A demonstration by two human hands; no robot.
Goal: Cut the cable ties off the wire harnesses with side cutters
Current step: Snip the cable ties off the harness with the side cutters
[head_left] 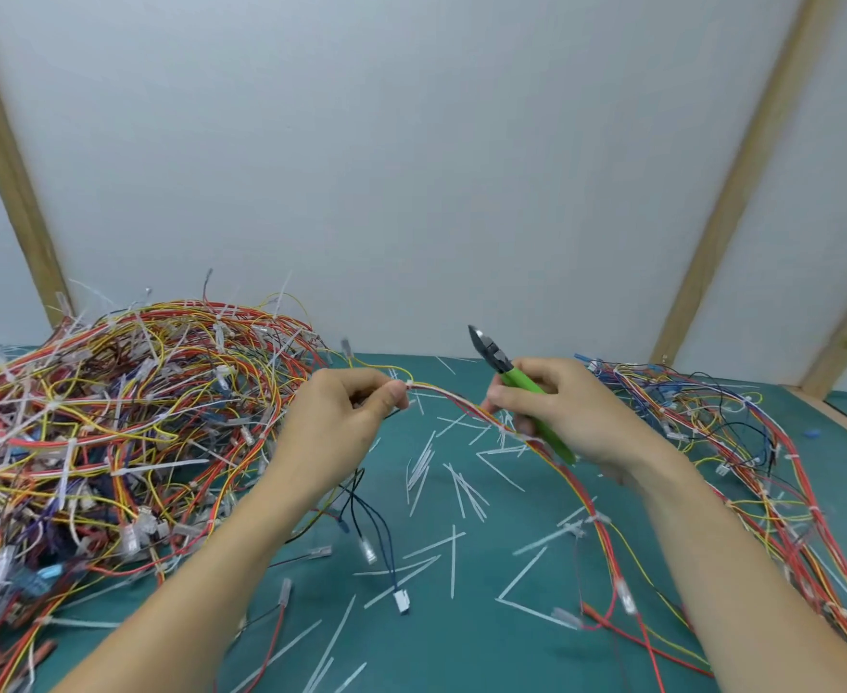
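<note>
Both forearms reach forward, bare, hands raised at centre. Left hand (344, 417): fingers curled, thumb and forefinger pinched together. Right hand (561, 410): fingers wrapped closed, knuckles up, wrist bent slightly inward toward the left.

No text, label, brand or number can be read anywhere in the head view; a small pale mark on the green mat (811, 472) near its right edge is too small and blurred to make out
</note>
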